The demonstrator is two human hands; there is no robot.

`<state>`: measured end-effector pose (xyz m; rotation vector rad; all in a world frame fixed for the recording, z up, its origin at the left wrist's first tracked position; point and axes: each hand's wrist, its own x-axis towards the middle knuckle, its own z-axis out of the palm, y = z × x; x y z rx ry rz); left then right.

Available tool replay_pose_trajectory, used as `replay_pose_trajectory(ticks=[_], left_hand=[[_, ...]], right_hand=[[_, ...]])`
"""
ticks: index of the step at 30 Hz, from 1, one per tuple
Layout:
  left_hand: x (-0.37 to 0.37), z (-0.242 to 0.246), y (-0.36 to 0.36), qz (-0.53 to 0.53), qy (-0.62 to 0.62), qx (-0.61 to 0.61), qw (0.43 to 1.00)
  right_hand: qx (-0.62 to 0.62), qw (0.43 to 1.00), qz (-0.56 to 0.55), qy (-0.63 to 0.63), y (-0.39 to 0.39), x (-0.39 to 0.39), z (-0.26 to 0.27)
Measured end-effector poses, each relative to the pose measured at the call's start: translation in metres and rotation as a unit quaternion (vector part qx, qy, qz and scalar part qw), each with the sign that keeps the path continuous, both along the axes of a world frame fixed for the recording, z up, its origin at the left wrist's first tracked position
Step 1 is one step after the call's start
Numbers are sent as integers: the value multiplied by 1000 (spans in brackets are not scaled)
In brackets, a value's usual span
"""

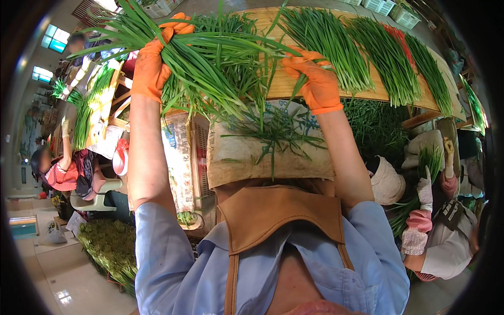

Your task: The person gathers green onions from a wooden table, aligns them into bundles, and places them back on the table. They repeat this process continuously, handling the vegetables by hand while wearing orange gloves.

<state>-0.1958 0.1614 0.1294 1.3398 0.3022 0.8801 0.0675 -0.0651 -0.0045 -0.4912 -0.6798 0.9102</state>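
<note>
My left hand (154, 65), in an orange rubber glove, grips a thick bunch of green Chinese chives (197, 67) above the left side of the wooden table. My right hand (314, 76), gloved the same way, pinches a few long leaves (271, 44) that stretch across from the bunch. Beneath and between the hands lies a loose heap of chives (240, 80) on the tabletop. Stray blades (273, 136) lie scattered over a printed woven sack (236, 161) just before me.
Sorted rows of chives (328, 47) lie along the wooden table (271, 84), right of the heap; red ties (399, 41) lie among them. Co-workers sit at both sides, one near a plastic chair (94, 202). Bundled chives (110, 248) stand on the floor, lower left. White crates (404, 17) stand beyond.
</note>
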Motion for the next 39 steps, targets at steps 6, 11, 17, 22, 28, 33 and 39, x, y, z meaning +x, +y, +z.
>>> replay_pose_trajectory(ticks=[6,11,17,22,28,33,39], left_hand=[[-19,-7,16,18,-85,-6,996],[-23,-5,16,-35,-152,-47,987],[-9,-4,-3,-77,-163,-78,981],[-11,-9,-1,-138,-185,-103,968],[-31,-18,13,-161,-312,-128,928],[-26,-32,5,127,-240,-28,962],[-18,-40,5,109,-265,-85,954]], right_hand=[[-123,961,-156,191,-39,30,-40],[-101,993,62,26,-34,5,-44],[-98,948,177,-246,41,-56,33],[-113,966,138,-185,66,-83,43],[-63,978,185,-77,29,-44,14],[10,972,202,-123,10,-37,17],[8,982,184,-50,-10,-34,9]])
